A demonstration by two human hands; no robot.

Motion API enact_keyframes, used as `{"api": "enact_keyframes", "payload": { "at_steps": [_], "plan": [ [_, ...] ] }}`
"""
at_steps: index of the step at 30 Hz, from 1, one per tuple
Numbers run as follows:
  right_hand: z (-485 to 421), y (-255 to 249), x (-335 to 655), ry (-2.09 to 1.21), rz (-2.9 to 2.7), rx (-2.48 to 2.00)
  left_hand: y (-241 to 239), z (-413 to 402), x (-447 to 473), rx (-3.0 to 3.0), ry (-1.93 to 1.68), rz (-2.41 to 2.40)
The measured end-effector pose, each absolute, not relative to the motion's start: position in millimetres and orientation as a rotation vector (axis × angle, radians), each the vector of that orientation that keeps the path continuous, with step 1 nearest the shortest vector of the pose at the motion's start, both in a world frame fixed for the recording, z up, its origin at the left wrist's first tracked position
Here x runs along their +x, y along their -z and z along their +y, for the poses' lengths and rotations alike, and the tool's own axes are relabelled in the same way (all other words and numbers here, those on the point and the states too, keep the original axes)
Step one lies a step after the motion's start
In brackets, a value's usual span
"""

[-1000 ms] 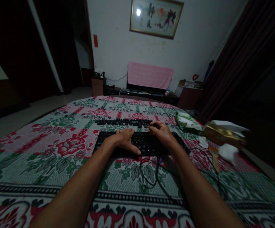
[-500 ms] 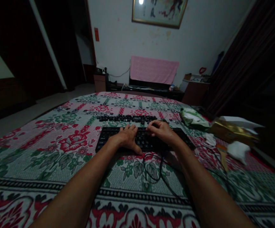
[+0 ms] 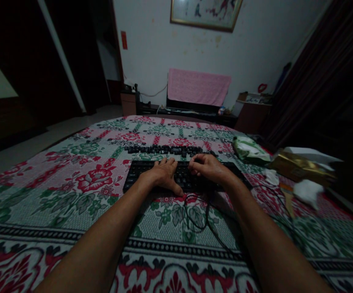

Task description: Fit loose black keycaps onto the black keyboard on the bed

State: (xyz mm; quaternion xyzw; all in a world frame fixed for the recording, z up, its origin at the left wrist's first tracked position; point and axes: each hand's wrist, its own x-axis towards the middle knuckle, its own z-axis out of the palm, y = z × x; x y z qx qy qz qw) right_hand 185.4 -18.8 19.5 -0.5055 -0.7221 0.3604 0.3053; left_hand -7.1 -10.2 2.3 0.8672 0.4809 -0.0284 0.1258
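Observation:
A black keyboard (image 3: 136, 174) lies on a bed covered by a floral red and green quilt (image 3: 81, 187). My left hand (image 3: 161, 177) rests flat on the keys with its fingers stretched forward and the thumb out to the right. My right hand (image 3: 208, 167) sits on the keyboard's middle with its fingers curled and pinched at the far edge; what they press on is too dark to make out. A row of loose black keycaps (image 3: 164, 150) lies just beyond the keyboard. The black cable (image 3: 199, 215) loops on the quilt between my forearms.
A green and white packet (image 3: 248, 149) lies at the right. Farther right are a gold box (image 3: 301, 171), white tissues (image 3: 308, 191) and a small brush (image 3: 288, 199). Beyond the bed stand a pink-draped low cabinet (image 3: 198, 87) and a framed picture (image 3: 206, 12).
The view has tilted down a little, so everything sits higher in frame. My right hand drew slightly left along the keyboard's far edge; my left hand stayed flat on the keys.

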Motion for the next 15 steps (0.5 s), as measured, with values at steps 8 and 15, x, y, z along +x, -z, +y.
{"api": "enact_keyframes", "payload": {
  "at_steps": [8, 15],
  "plan": [
    [-20.0, -21.6, 182.1, -0.966, -1.902, -1.289, -1.4, -9.8, -8.0, 2.532, 0.073, 1.395],
    [-17.9, -17.3, 181.5, -0.889, -1.946, -1.300, -5.2, -12.5, -7.2, 2.535, 0.093, 1.397]
  ]
}}
